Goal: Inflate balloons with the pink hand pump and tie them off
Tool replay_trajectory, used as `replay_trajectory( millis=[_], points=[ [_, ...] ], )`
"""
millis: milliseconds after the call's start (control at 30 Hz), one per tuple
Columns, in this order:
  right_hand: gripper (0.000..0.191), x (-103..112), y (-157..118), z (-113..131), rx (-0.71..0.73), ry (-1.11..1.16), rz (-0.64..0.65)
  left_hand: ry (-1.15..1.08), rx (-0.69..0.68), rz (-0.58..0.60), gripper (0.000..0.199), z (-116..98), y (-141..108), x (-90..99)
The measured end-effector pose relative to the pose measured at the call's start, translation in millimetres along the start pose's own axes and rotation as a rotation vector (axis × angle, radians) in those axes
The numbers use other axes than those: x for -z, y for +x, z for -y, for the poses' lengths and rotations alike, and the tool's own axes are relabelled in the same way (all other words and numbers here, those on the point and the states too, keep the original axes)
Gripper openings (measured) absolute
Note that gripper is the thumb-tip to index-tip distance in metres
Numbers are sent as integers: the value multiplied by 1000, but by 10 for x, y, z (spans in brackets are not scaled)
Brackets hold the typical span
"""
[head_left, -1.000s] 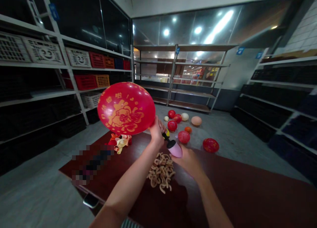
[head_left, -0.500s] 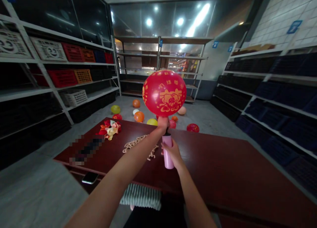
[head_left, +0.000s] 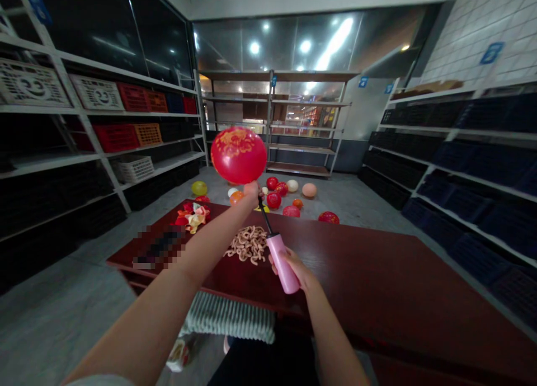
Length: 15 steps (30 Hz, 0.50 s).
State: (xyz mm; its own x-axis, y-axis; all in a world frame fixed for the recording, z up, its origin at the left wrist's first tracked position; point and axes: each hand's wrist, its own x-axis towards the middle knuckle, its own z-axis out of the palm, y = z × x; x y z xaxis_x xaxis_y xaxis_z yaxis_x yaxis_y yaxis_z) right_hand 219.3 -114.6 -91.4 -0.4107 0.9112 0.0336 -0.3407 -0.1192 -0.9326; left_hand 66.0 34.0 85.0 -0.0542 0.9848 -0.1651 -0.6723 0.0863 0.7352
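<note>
1. Left hand: the fingers are pinched shut round the neck of the red balloon, holding it on the tip of the pump's thin black rod. Whether the neck seals fully on the tip is too small to tell.
2. Right hand: wrapped closed round the pink hand pump, low on its barrel. The rod is drawn well out of the barrel, so the pump stands extended.
3. Position of the work: the balloon is held in the air above the far edge of the dark red table, tilted up and to the left of the pump.
4. State of the balloon: round, taut and large, with a gold print on its upper face. Judged by its size, inflation is largely complete.
5. Done, as far as the floor shows: a group of inflated balloons in red, orange, yellow and pale tones lies on the grey floor beyond the table.
6. Left to do, by judgement: the held balloon is not yet tied off. A heap of limp pale balloons lies on the table near the left forearm, and a smaller bunch of red and yellow uninflated balloons lies further left. Much stock therefore remains unfilled.
</note>
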Motion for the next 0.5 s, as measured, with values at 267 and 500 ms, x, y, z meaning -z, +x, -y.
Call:
replay_trajectory(
  millis=[267, 500],
  points=[
    [50, 12, -38, 32, -5, -26, 83, 85, -120, -54, 39, -428, -117, -171],
    [55, 25, -72, 40, -37, 57, 68, 128, -93, 44, 39, 26, -210, -155]
  ],
)
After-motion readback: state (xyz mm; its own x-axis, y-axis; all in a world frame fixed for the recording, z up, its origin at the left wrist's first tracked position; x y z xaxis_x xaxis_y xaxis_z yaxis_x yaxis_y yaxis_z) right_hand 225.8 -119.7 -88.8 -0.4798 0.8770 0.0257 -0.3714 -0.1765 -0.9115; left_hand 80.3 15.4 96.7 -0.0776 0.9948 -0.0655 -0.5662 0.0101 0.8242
